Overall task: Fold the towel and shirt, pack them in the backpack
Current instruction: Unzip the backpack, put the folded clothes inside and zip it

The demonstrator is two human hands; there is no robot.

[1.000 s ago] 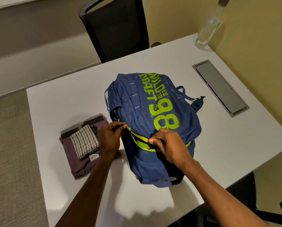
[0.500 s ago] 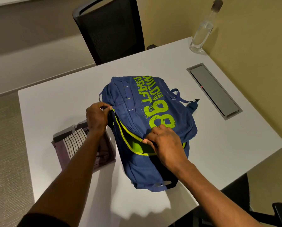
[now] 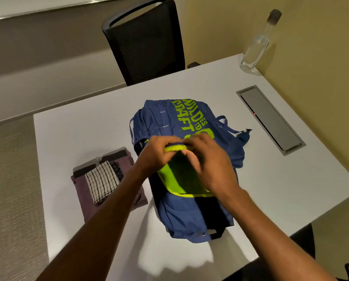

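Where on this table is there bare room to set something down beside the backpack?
Bare table lies right of the backpack, up to the cable hatch, and in the far left corner beyond the folded clothes. Crowded: the strip between clothes and backpack, under the left forearm.

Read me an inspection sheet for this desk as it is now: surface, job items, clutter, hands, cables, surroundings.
Surface: white table, shadowed near its front edge.
Job's things: blue backpack lies flat mid-table with its opening lifted and the lime lining showing. The folded purple shirt lies to its left, with the striped towel folded on top. Neither is packed yet.
Clutter: clear bottle standing at the far right corner.
Grippers: left hand and right hand both pinch the backpack's opened edge; the fingers are blurred.
Cables: nothing seen; a closed grey hatch is set into the table at right.
Surroundings: black mesh chair beyond the table, beige wall at right, carpet at left.
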